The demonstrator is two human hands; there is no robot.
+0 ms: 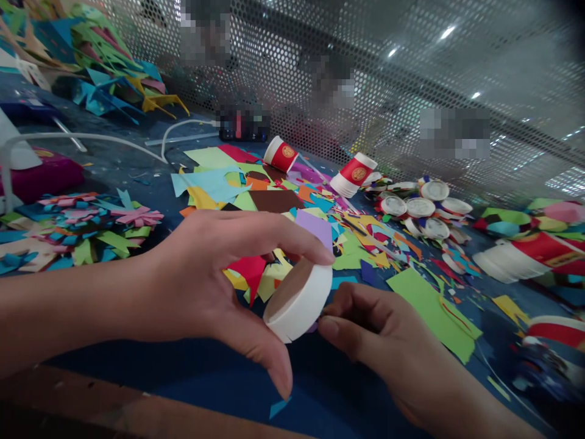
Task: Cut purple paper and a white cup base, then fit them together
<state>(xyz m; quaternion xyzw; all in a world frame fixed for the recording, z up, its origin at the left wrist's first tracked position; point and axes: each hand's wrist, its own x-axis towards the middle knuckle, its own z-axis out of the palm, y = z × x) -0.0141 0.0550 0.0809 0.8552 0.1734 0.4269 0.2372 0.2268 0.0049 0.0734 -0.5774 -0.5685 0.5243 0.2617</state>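
Note:
A white cut-off paper cup bottom (307,302) is tilted on its side between the index finger and thumb of my left hand (214,280). A small slit shows at its lower rim. Close by its right side, my right hand (370,323) is closed in a pinch, thumb against the bent fingers. A tiny dark bit shows at those fingertips, too small to name. A bit of purple paper (313,225) lies behind the cup bottom, among coloured scraps. Below my left thumb is a small blue paper scrap (278,407).
Red and white paper cups (354,175) lie tipped amid paper scraps. Several cup bottoms (420,207) are piled at right, near a green sheet (434,311). Paper flowers (91,225) lie at left beside a white cable (91,139). A perforated metal screen (292,67) stands behind.

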